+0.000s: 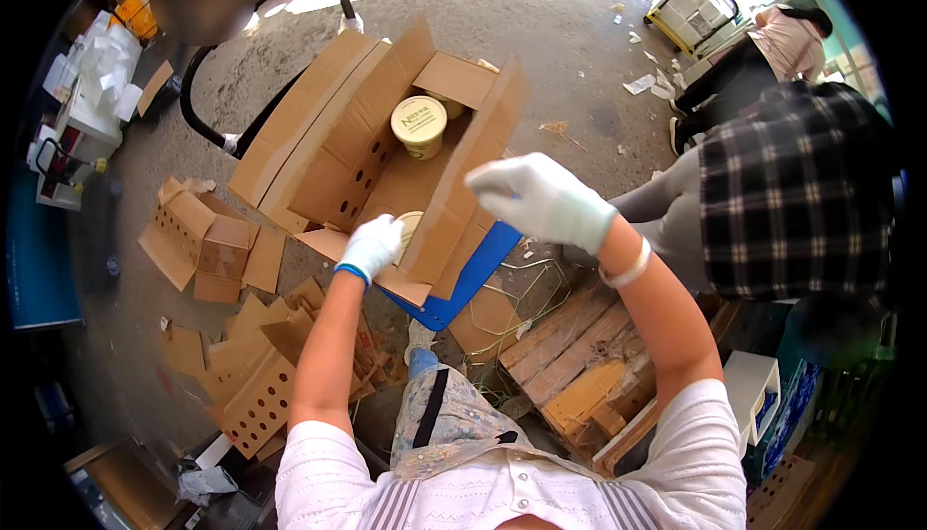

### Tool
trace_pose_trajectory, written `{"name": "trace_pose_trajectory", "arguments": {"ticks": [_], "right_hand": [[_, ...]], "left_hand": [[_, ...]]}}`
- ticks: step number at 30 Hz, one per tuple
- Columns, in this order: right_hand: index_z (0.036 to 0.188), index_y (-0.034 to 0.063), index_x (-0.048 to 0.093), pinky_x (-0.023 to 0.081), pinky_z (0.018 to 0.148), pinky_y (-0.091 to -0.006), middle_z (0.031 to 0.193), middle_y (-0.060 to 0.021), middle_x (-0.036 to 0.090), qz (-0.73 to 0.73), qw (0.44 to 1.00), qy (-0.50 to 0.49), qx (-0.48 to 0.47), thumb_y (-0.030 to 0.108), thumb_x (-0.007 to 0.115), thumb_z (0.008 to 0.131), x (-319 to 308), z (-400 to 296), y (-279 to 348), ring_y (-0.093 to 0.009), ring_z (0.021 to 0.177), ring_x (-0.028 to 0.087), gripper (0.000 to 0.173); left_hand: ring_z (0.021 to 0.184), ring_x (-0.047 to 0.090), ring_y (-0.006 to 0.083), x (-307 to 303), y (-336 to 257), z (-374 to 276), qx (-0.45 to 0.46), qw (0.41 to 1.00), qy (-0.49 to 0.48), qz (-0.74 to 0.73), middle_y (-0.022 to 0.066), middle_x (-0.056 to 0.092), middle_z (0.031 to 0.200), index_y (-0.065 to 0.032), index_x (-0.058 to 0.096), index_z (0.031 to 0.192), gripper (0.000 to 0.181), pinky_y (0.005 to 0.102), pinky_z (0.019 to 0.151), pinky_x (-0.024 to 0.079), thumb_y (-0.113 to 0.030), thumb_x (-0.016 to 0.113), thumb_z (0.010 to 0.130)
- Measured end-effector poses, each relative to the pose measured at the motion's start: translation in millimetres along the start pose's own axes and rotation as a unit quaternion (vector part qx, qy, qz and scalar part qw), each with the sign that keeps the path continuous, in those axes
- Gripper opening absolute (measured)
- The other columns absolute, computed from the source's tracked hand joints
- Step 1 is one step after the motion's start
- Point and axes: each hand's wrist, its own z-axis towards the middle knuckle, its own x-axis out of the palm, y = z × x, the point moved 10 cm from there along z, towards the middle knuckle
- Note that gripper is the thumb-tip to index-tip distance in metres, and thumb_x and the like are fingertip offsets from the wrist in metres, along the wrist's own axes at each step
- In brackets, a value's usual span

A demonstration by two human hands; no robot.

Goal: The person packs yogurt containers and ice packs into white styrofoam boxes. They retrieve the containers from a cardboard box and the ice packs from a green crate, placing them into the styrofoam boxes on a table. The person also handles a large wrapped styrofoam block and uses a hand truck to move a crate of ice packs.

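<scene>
An open cardboard box point(463, 190) with round holes in its side stands tilted before me on a blue plastic surface point(463, 291). Inside are lidded paper tubs: one pale yellow tub point(418, 124) near the far end, another partly behind it, and a third tub point(410, 229) at the near end. My left hand point(373, 246), in a white glove, is at the near end of the box beside that third tub; whether it grips the tub or the box is hidden. My right hand point(532, 197), also gloved, is raised over the box's right flap, fingers curled, with no object visible in it.
Flattened cardboard point(253, 378) and an opened box point(210, 240) lie on the floor at left. A cart's black handle point(192, 95) is at upper left. A wooden pallet point(579, 363) lies at lower right. A person in a plaid shirt point(789, 197) bends close by at right; another person point(789, 41) is farther off.
</scene>
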Motion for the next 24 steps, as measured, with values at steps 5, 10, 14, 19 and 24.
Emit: {"name": "trace_pose_trajectory", "arguments": {"ticks": [5,10,14,19,24], "right_hand": [[0.119,0.0103,0.071,0.054,0.094,-0.043,0.121,-0.0199,0.068,-0.211,0.94,0.202,0.177,0.024,0.059,0.089,116.4,160.7,-117.7,-0.036,0.111,0.066,0.035],[0.149,0.0045,0.043,0.037,0.11,-0.0603,0.148,-0.0164,0.05,-0.38,0.855,0.26,0.238,0.035,0.083,0.071,151.9,236.7,-183.2,-0.038,0.136,0.048,0.093],[0.152,-0.0047,0.026,0.032,0.113,-0.0597,0.15,-0.0229,0.039,-0.475,0.846,0.178,0.163,0.051,0.095,0.051,173.5,257.3,-204.6,-0.044,0.139,0.037,0.134],[0.148,-0.0064,0.032,0.021,0.118,-0.061,0.137,-0.0227,0.048,-0.491,0.854,0.118,0.13,0.047,0.086,0.059,175.2,249.4,-194.9,-0.041,0.132,0.042,0.116],[0.139,-0.0044,0.04,0.025,0.114,-0.0636,0.13,-0.0215,0.051,-0.308,0.916,0.071,0.248,0.047,0.082,0.058,173.6,192.5,-192.3,-0.038,0.13,0.043,0.105]], "left_hand": [[0.103,0.065,0.0427,50.4,-64.0,-59.1,-0.015,0.98,0.196,-0.029,0.0229,0.066,0.115,-0.0072,0.058,0.126,0.036,0.0509,0.087,0.053,-0.03,0.051,0.098],[0.132,0.047,0.0339,58.1,-35.1,-6.7,-0.009,0.957,0.108,0.269,0.0143,0.038,0.155,-0.0187,0.033,0.155,0.066,0.0603,0.099,0.04,-0.025,0.059,0.094],[0.143,0.034,0.0403,78.9,-46.7,32.2,0.007,0.931,0.113,0.348,0.0132,0.024,0.165,-0.0191,0.029,0.159,0.064,0.0756,0.105,0.026,-0.023,0.052,0.099],[0.148,0.025,0.0422,92.6,-12.0,31.7,-0.052,0.954,0.08,0.286,0.0122,0.021,0.165,-0.0147,0.024,0.16,0.085,0.0765,0.105,0.027,-0.033,0.068,0.089],[0.134,0.037,0.0383,71.4,-7.6,13.3,-0.01,0.968,0.077,0.237,0.0126,0.031,0.155,-0.0099,0.023,0.156,0.12,0.0564,0.095,0.044,-0.039,0.088,0.059]]}}
